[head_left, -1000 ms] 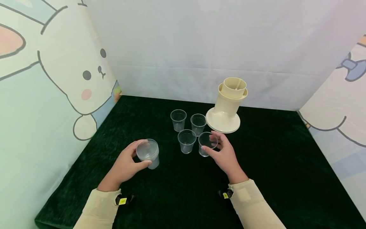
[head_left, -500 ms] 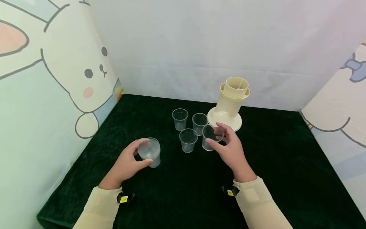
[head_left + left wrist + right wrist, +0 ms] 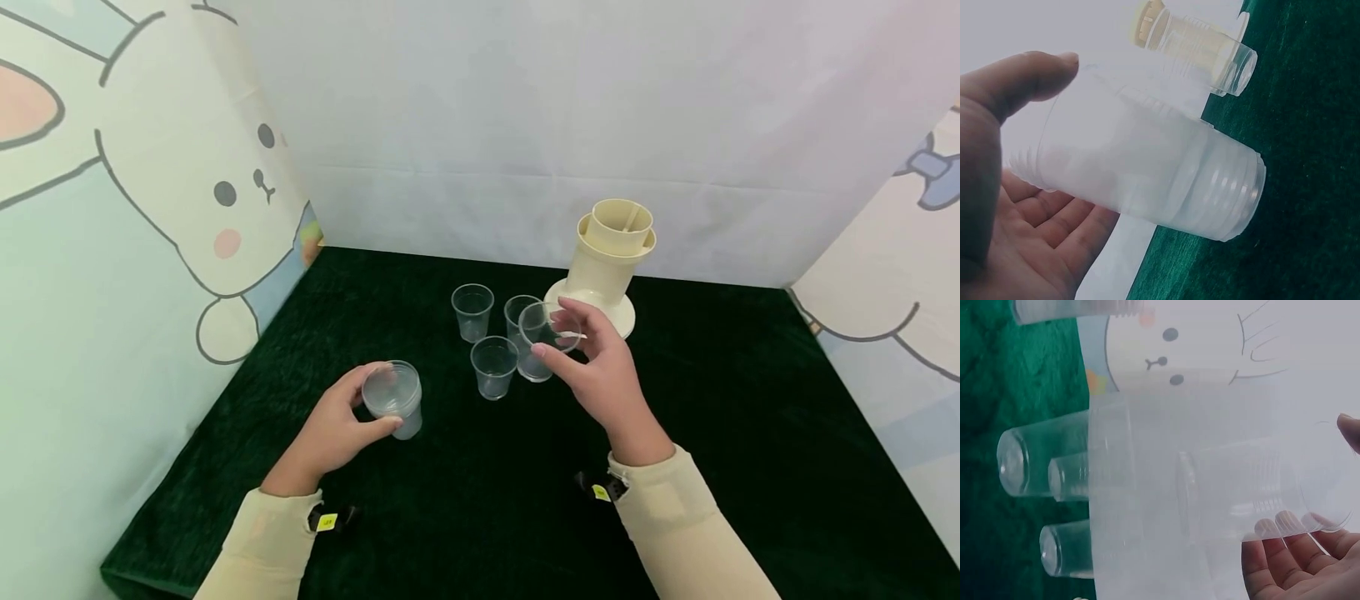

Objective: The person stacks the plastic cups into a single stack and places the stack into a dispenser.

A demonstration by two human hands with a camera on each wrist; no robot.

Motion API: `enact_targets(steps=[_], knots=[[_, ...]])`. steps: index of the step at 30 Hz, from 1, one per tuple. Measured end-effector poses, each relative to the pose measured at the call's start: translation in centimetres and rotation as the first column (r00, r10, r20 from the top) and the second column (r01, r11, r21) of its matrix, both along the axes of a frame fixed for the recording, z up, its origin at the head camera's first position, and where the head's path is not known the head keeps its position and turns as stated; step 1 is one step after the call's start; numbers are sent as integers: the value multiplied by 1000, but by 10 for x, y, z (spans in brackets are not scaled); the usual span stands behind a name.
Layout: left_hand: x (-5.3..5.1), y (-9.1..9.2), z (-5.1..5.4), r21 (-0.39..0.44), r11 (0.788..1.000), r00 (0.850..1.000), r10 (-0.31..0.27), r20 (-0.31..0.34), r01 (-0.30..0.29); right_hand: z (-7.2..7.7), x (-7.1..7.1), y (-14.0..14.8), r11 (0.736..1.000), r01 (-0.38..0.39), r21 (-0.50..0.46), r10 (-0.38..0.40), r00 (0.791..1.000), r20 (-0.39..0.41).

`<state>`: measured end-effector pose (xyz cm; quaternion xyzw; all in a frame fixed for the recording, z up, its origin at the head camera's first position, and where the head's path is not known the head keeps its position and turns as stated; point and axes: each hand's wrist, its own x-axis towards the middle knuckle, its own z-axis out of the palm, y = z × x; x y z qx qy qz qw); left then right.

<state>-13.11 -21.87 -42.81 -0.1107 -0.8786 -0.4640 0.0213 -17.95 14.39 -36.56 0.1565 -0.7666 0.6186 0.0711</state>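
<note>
My left hand (image 3: 337,433) grips a stack of nested clear plastic cups (image 3: 395,392), thumb on the near side and fingers round the far side. The left wrist view shows the stack's ridged side (image 3: 1210,181); whether its base touches the cloth I cannot tell. My right hand (image 3: 609,387) holds a single clear plastic cup (image 3: 536,364) near its rim, raised above the table, mouth up. In the right wrist view that cup (image 3: 1229,487) hangs clear of the others. Behind and left of it stand three more cups (image 3: 472,315), one partly hidden by the held cup.
A cream-coloured cylindrical stand (image 3: 603,271) with a round base stands at the back, just beyond my right hand. Dark green cloth (image 3: 465,500) covers the table. A white curtain (image 3: 450,100) hangs behind, with cartoon-printed panels at both sides.
My right hand has lifted the front right cup off the cloth, upward and slightly away from me. My left hand and its stack have stayed nearly still.
</note>
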Motion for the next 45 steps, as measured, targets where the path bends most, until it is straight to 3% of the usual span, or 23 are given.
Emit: enact_targets(steps=[9,18,29,33,37,45], knots=[[-2,-1,-2,-3,1000,1000,4,9,-4,6,-4,-26,994,-105,-7,105,994,-31],[-1,-2,0,-10,1000,1000,9,11,-9,16,-4,-61,975,-216,-45,213,975,-68],[1,-6,-2,9,1000,1000,-3,1,3,25,-1,-113,950,-305,68,310,948,-71],[1,-7,-1,21,1000,1000,-9,3,9,28,1,-132,933,-348,93,357,929,-97],[1,-7,-2,27,1000,1000,-8,16,8,28,2,-145,918,-386,94,395,913,-99],[1,-7,-2,32,999,1000,-6,24,5,24,4,-157,907,-414,82,420,903,-90]])
